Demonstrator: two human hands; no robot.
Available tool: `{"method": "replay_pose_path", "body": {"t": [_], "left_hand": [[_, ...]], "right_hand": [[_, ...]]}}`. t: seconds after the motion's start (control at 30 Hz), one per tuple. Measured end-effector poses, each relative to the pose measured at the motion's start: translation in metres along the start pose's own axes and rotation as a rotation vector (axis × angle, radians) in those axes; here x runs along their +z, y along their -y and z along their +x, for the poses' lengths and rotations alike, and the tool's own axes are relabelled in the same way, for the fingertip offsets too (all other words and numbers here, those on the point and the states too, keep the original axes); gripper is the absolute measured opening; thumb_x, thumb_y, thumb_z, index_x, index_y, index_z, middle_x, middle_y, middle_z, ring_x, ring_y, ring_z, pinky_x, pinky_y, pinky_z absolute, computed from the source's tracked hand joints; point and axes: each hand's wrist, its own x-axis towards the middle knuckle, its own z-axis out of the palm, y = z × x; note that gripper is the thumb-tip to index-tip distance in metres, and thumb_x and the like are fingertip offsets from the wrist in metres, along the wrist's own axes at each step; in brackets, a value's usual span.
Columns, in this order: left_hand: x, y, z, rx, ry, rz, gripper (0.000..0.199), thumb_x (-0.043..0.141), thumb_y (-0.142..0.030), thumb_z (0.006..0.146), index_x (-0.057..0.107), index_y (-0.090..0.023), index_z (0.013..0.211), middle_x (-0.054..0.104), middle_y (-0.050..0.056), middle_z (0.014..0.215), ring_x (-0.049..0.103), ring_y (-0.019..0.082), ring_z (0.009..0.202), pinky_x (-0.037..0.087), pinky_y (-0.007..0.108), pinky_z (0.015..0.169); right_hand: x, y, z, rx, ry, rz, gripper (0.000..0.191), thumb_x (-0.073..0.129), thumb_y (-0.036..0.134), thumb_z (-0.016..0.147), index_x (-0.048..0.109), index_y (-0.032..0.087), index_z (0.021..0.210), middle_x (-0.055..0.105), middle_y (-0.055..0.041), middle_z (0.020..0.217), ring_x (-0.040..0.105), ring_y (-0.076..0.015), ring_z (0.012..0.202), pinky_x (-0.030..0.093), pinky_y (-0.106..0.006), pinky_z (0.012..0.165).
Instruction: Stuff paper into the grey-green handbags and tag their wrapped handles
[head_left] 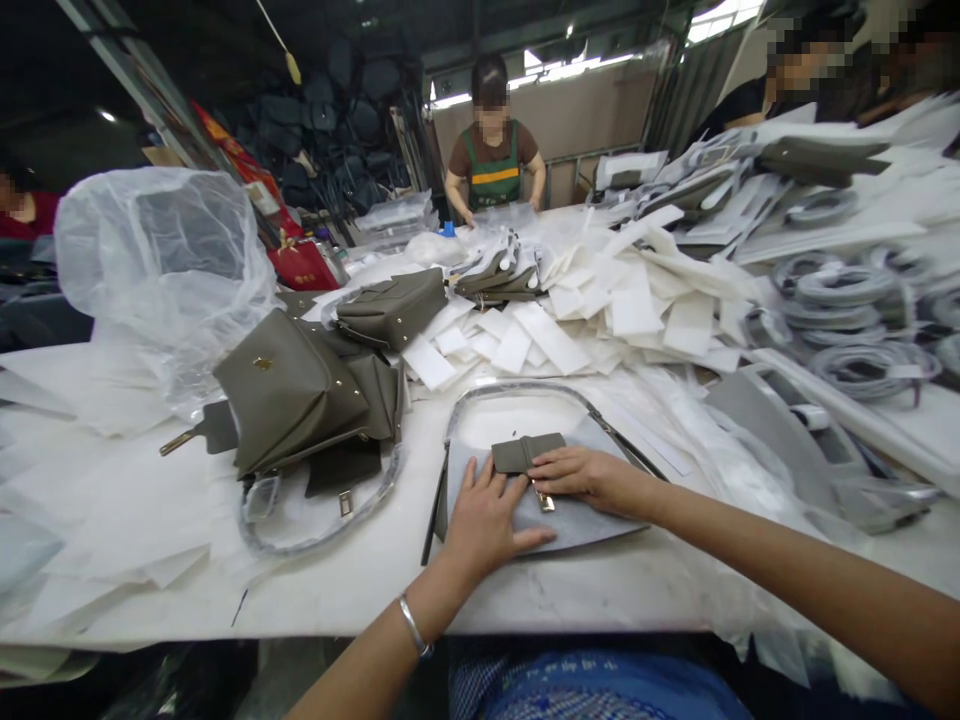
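A handbag [600, 520] lies flat on the table in front of me, its front covered by a pale grey sheet. Its wrapped handle [517, 388] arches away at the back. An olive flap strap [517, 455] with a gold clasp [544, 498] lies over the sheet. My left hand [484, 515] rests on the sheet with fingers spread, its fingertips beside the strap. My right hand [581, 475] lies on the strap's right part, fingers stretched out and pressing down near the clasp.
Olive handbags [292, 390] lie on the left, one with a wrapped handle looping forward. White foam pieces [555, 335] heap up behind. Wrapped coils [847, 290] and grey parts crowd the right. A clear plastic bag [165, 260] stands left. Across the table, a person in a green apron [495, 170] stands.
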Motion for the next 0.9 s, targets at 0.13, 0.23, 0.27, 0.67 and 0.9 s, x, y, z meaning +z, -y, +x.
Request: {"method": "replay_pose_path", "body": {"t": [0.13,0.23,0.27,0.67,0.9], "left_hand": [[-0.006,-0.006,-0.009,0.214,-0.128,0.010,0.039,0.058,-0.043,0.096,0.060,-0.015,0.124,0.072,0.012,0.112,0.068,0.025,0.106,0.052,0.045,0.102],[-0.010,-0.009,-0.011,0.447,-0.045,-0.050,0.030,0.048,-0.017,0.100,0.056,-0.017,0.129,0.072,0.008,0.119,0.066,0.016,0.114,0.054,0.030,0.099],[-0.010,-0.009,-0.011,0.465,-0.024,-0.076,0.031,0.047,-0.013,0.100,0.055,-0.017,0.129,0.071,0.007,0.121,0.065,0.015,0.116,0.054,0.029,0.100],[-0.015,-0.021,-0.007,0.288,0.062,-0.341,0.032,0.052,-0.018,0.091,0.058,-0.019,0.123,0.072,0.008,0.116,0.070,0.019,0.106,0.057,0.029,0.096],[-0.012,-0.020,-0.008,0.280,0.053,-0.335,0.036,0.054,-0.018,0.088,0.057,-0.021,0.124,0.073,0.007,0.114,0.071,0.020,0.105,0.059,0.030,0.093]], "right_hand": [[0.006,0.001,0.000,-0.001,-0.018,-0.025,0.032,0.049,0.023,0.101,0.068,0.021,0.127,0.070,-0.0096,0.127,0.058,-0.0211,0.126,0.048,-0.040,0.107],[0.009,0.002,0.001,-0.004,-0.043,-0.027,0.031,0.049,0.025,0.102,0.070,0.022,0.125,0.072,-0.0106,0.122,0.061,-0.0207,0.119,0.048,-0.040,0.104],[0.009,0.002,0.002,-0.007,-0.048,-0.029,0.031,0.049,0.026,0.102,0.070,0.022,0.124,0.073,-0.0109,0.120,0.062,-0.0207,0.117,0.049,-0.040,0.102],[0.005,0.011,0.022,-0.004,0.005,-0.073,0.017,0.058,0.020,0.094,0.073,0.019,0.086,0.074,-0.0059,0.091,0.064,-0.0151,0.095,0.052,-0.025,0.083],[-0.017,0.018,0.041,0.231,-0.005,-0.142,0.016,0.068,0.034,0.087,0.073,0.021,0.079,0.074,-0.0017,0.081,0.068,-0.0160,0.084,0.052,-0.024,0.078]]}}
